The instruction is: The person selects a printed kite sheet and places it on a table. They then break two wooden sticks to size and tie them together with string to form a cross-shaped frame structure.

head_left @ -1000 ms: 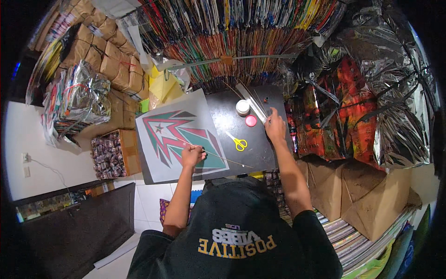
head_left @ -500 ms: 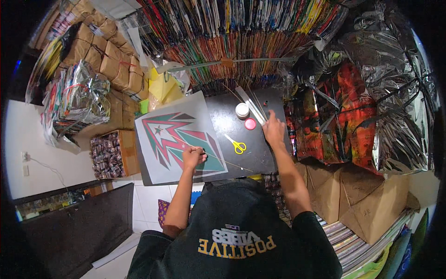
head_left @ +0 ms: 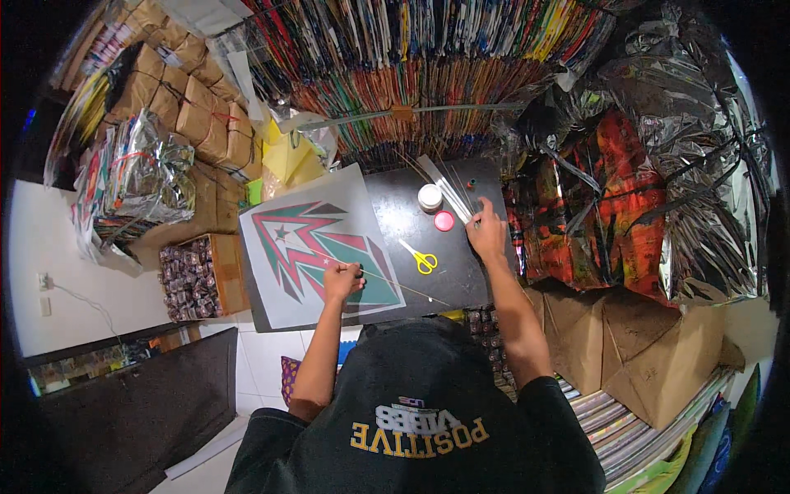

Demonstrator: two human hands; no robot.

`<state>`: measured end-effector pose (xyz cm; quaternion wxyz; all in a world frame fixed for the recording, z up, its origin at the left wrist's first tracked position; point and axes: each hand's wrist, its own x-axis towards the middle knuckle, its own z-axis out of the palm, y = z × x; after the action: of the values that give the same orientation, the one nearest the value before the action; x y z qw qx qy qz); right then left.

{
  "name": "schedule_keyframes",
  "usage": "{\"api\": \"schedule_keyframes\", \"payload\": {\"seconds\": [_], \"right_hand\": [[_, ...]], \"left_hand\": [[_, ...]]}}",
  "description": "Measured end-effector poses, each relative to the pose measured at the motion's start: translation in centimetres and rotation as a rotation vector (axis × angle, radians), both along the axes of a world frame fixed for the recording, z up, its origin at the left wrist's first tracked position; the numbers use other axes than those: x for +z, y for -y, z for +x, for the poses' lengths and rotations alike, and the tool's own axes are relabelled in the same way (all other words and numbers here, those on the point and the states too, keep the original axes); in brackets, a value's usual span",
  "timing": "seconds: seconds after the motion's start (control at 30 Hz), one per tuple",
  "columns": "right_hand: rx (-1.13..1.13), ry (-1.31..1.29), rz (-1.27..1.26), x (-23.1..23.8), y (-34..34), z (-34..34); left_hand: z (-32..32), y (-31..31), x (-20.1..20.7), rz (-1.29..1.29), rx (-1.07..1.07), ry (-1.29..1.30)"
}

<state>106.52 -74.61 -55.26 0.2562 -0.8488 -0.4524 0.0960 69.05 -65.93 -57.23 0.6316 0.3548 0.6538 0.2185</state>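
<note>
My left hand (head_left: 344,281) is closed in a pinch on a thin stick (head_left: 403,291), which slants across the lower part of a printed sheet (head_left: 271,307). That white sheet carries a pointed red, green and black design with stars. Over at the table's right side, my right hand (head_left: 489,234) has its fingers apart, at the near end of a metal ruler (head_left: 448,188) and several thin sticks (head_left: 418,166). Whether the fingertips touch a stick is too small to tell. Yellow-handled scissors (head_left: 425,261), a white jar (head_left: 429,197) and a red lid (head_left: 443,221) lie between my hands.
The dark table (head_left: 395,183) is backed by tightly packed colourful sheets (head_left: 411,82). Wrapped brown bundles (head_left: 197,115) and a box of small packs (head_left: 226,272) stand left. Shiny plastic-wrapped bundles (head_left: 609,206) crowd the right, above brown cartons (head_left: 650,354).
My right hand has shifted slightly and its fingers have changed position near the ruler and sticks. My left hand stays almost still with its stick.
</note>
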Motion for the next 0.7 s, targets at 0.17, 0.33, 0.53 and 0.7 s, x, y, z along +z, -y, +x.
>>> {"api": "schedule_keyframes", "payload": {"seconds": [0.17,0.33,0.53,0.7], "right_hand": [[-0.021,-0.135,0.162,0.1,1.1,0.4],[-0.087,-0.322,0.289,0.8,2.7,0.7],[-0.173,-0.369,0.308,1.9,4.9,1.1],[-0.262,-0.372,0.320,1.8,7.7,1.4]], "left_hand": [[0.1,-0.5,1.4,0.041,-0.119,-0.244],[1.3,-2.8,2.9,0.350,-0.388,-0.546],[10.4,-9.5,6.1,0.875,-0.597,-0.247],[19.4,-16.0,5.7,0.743,-0.863,-0.123]]}}
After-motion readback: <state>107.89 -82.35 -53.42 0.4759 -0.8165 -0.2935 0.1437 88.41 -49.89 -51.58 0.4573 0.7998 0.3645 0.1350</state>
